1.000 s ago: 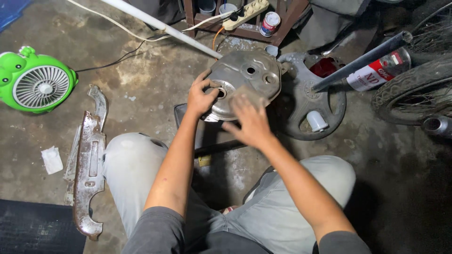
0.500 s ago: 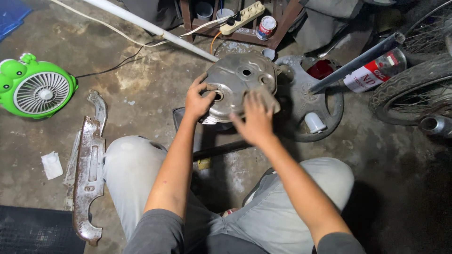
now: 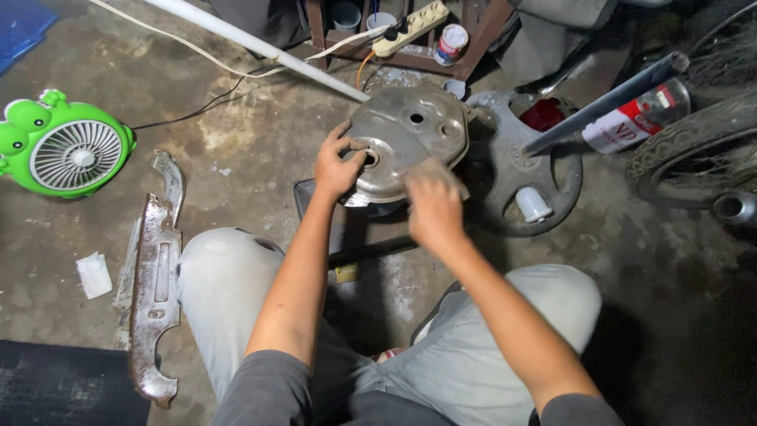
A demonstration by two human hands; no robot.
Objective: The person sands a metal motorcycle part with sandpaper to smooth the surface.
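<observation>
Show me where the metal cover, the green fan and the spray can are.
metal cover (image 3: 410, 130): head view, on its bare upper face near the small holes.
green fan (image 3: 75, 154): head view, on the white round grille.
spray can (image 3: 639, 118): head view, on its red and white side.

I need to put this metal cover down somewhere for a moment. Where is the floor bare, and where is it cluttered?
Bare concrete lies between the green fan, the rusty bracket and the left hand on the metal cover. It is crowded to the right, around the grey wheel cover, spray can and tyre, and above, by the power strip.
</observation>
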